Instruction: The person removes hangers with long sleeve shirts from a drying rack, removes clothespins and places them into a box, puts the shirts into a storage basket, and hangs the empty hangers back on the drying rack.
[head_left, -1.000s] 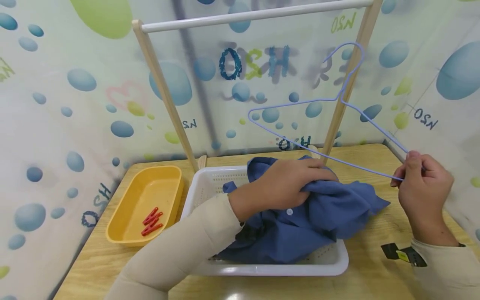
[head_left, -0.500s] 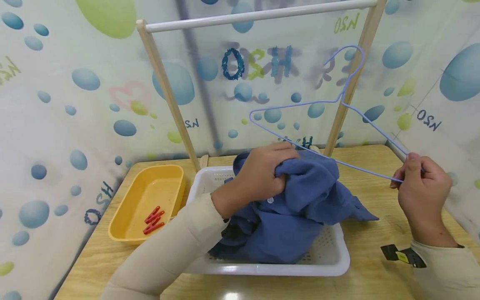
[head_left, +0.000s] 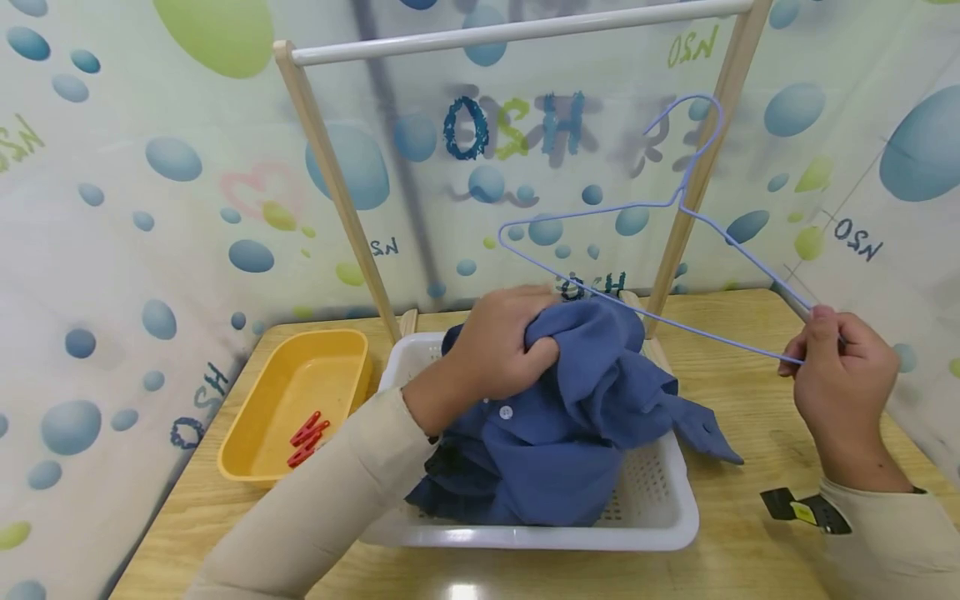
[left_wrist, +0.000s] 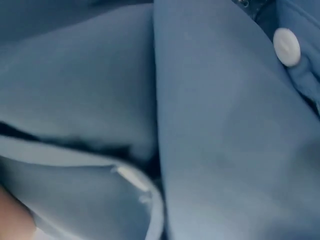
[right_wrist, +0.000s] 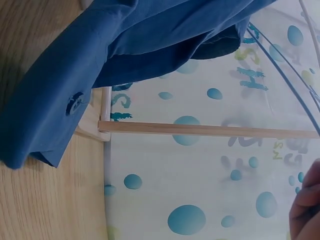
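A crumpled blue shirt [head_left: 555, 475] with white buttons lies partly in the white perforated basket [head_left: 525, 537]. My left hand [head_left: 495, 346] grips a bunched fold of it, thumb and fingers closed round the cloth, above the basket. One end of the shirt hangs over the basket's right side. Off to the right, my right hand [head_left: 843, 383] pinches the lower corner of a thin blue wire hanger [head_left: 585, 211], its hook pointing up. The left wrist view is filled with shirt cloth and a white button [left_wrist: 287, 47]. In the right wrist view a shirt cuff [right_wrist: 55, 110] dangles.
Behind the basket stands a rack with wooden posts [head_left: 337, 192] and a white bar [head_left: 517, 32]. A yellow tray [head_left: 240, 433] holding several red clothespins [head_left: 307, 437] sits on the left of the wooden table [head_left: 735, 533]. Patterned walls enclose the back and sides.
My left hand has moved left, drawing the bunched shirt with it; its right end has come in closer to the basket. The right hand and hanger have hardly moved.
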